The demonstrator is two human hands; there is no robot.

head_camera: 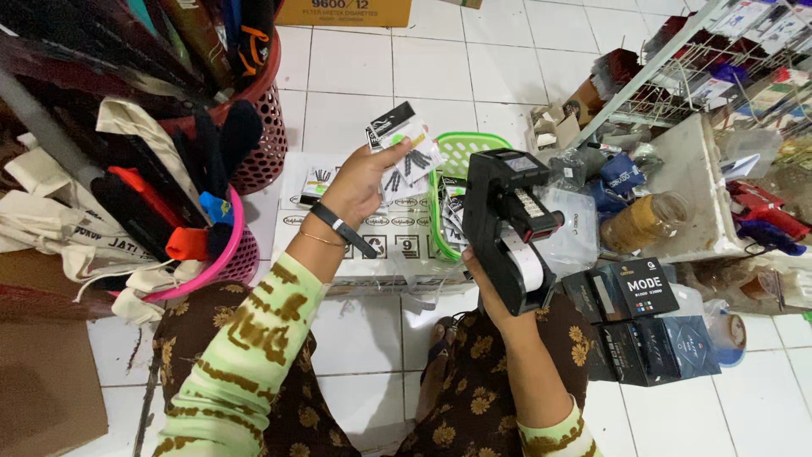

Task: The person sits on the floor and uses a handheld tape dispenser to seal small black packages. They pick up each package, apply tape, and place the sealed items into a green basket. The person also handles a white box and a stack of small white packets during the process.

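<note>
- A fanned bunch of small flat packets in clear plastic with black-and-white card backs [404, 152] is held up in the left hand [359, 182], fingers closed around the lower edges, above the far edge of the flat white cardboard box with printed symbols [372, 245] that lies on the white tiled floor [364, 76].
- A black plastic handheld price-label gun with a white label roll [506, 224] is gripped in the right hand [486, 283], fingers wrapped round its handle from below; its printing head points up and toward the packets but is apart from them.
- A good label is judged to need one packet face presented flat; the fan should be spread so that the front packet stands free of the others.
- The gun's nose is best brought square onto a plain part of the card, not across the clear window, and pressed with one firm squeeze.
- The packets should be backed by the thumb and fingers so they do not bend away under the press.
- The green plastic mesh basket [461, 152] lies just behind the packets, at the box's far right corner, with more packets in it; labelled pieces could be kept apart from those.
- Black retail boxes [643, 292] are stacked near the right wrist, so the elbow is best kept in.
</note>
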